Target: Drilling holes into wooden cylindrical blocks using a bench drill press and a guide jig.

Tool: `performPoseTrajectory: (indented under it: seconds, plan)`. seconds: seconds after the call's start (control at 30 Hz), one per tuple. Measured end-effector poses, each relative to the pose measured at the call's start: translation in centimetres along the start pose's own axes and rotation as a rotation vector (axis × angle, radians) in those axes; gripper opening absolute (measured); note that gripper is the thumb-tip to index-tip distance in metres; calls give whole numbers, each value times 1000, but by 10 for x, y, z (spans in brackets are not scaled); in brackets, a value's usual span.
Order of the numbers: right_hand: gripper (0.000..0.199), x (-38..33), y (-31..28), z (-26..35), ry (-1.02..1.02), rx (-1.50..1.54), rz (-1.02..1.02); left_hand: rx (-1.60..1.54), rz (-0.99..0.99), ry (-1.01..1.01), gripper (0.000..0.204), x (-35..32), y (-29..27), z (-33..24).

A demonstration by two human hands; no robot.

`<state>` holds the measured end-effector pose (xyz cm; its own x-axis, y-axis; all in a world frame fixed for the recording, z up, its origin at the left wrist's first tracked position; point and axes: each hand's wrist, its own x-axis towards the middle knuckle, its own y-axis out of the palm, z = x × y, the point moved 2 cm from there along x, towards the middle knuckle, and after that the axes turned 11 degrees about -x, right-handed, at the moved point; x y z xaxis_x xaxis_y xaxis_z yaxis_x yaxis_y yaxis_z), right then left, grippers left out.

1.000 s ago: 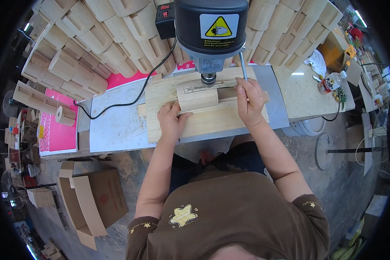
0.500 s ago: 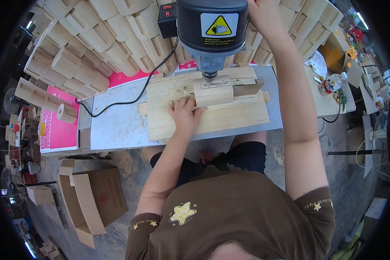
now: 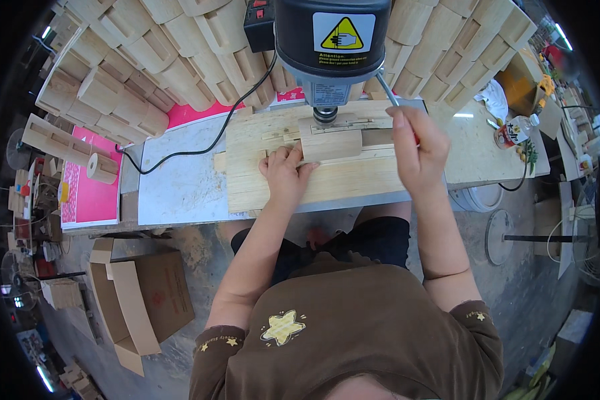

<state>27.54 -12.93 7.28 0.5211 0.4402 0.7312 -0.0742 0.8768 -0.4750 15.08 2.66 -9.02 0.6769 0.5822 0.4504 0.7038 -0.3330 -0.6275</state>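
A pale half-round wooden block [image 3: 331, 139] lies in a wooden jig board [image 3: 253, 190] beneath the chuck [image 3: 325, 115] of a drill press [image 3: 331, 40]. My left hand [image 3: 288, 168] steadies the block's left end, fingertips pressed against it and thumb along the near edge. My right hand [image 3: 421, 148] is closed round the end of the drill press lever [image 3: 387, 88], which slants down toward me on the right. Whether the bit touches the wood is hard to make out.
Stacked wooden blocks [image 3: 200, 60] stand behind the drill press. A black cable [image 3: 210, 150] curves across the table's left side. On the right stands a plastic bottle [image 3: 515, 131]. An opened cardboard box [image 3: 143, 300] sits on the floor at left.
My right hand has come down and toward me from the upper right, pulling the lever down with it. The chuck looks slightly lower. My left hand keeps its place at the block.
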Motion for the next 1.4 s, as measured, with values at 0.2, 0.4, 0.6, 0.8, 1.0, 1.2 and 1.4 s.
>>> performPoseTrajectory:
  seconds: [0.2,0.4,0.6,0.8,1.0,1.2,1.4]
  plan:
    - [12,-35,49,-39,-177,25,-143,8,19,-26,49,0,-1,-1]
    - [10,-36,38,-44,-259,0,-157,8,5,3,49,-1,3,3]
    - [15,52,-3,-17,41,-56,-94,44,-123,22,49,-4,1,1]
    - [26,150,28,-27,-47,-233,-54,-112,-33,-84,48,1,0,0]
    - [30,84,27,-71,173,126,294,-257,10,-136,47,8,5,5]
    - [29,-16,23,-91,3,-116,775,-386,92,-57,33,12,-11,6]
    - [25,-42,-6,-91,195,138,783,-736,168,-86,22,-4,-98,15]
